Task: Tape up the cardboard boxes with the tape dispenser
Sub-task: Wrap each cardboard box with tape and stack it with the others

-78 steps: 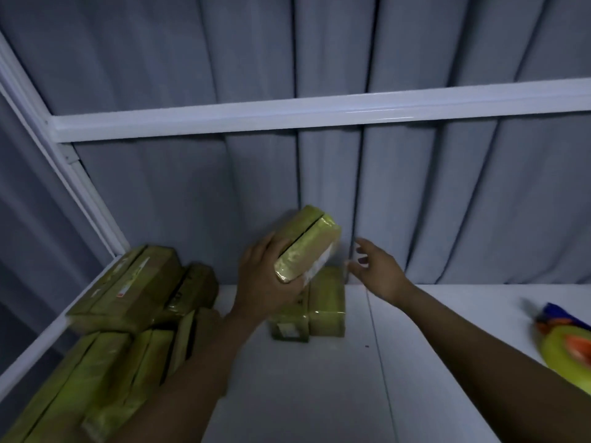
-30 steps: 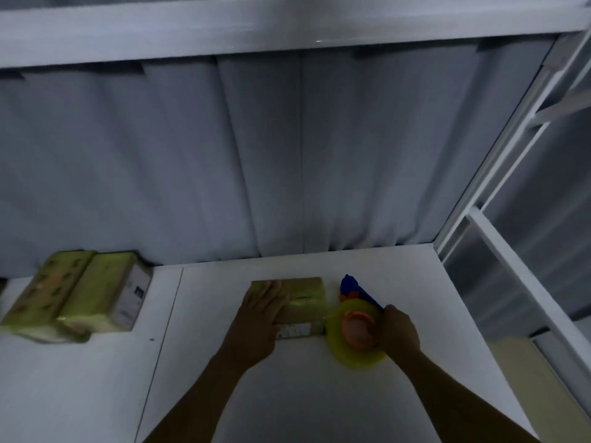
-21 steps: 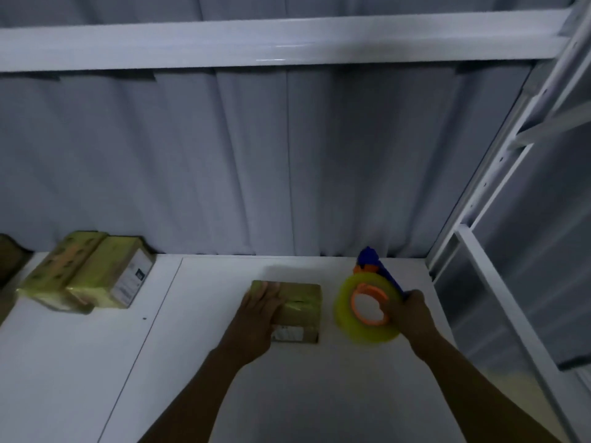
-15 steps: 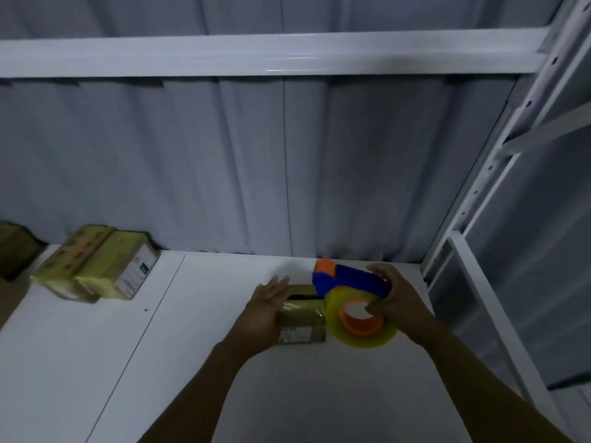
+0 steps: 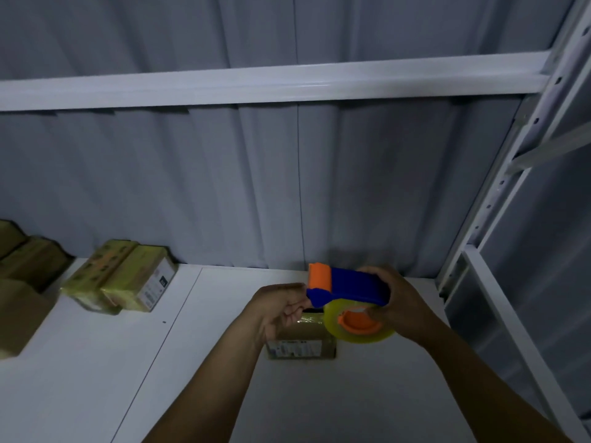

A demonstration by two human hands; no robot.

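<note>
A small brown cardboard box [image 5: 302,342] with a printed label on its near side lies on the white shelf [image 5: 192,362]. Above it my right hand [image 5: 395,303] grips a tape dispenser [image 5: 347,287], blue with an orange roller and a yellowish tape roll [image 5: 359,324] on an orange hub. My left hand [image 5: 278,306] is at the dispenser's roller end with its fingers pinched together; whether they hold the tape's end is too dim to tell. Both hands hide much of the box's top.
Two taped boxes [image 5: 124,276] lie side by side at the back left, with more brown boxes [image 5: 22,282] at the left edge. A grey curtain hangs behind. A white crossbar [image 5: 271,84] runs overhead, and a white upright post [image 5: 499,199] bounds the right.
My right hand lifted the dispenser off the shelf and brought it over the box. My left hand left the box's top and rose to the dispenser's roller end.
</note>
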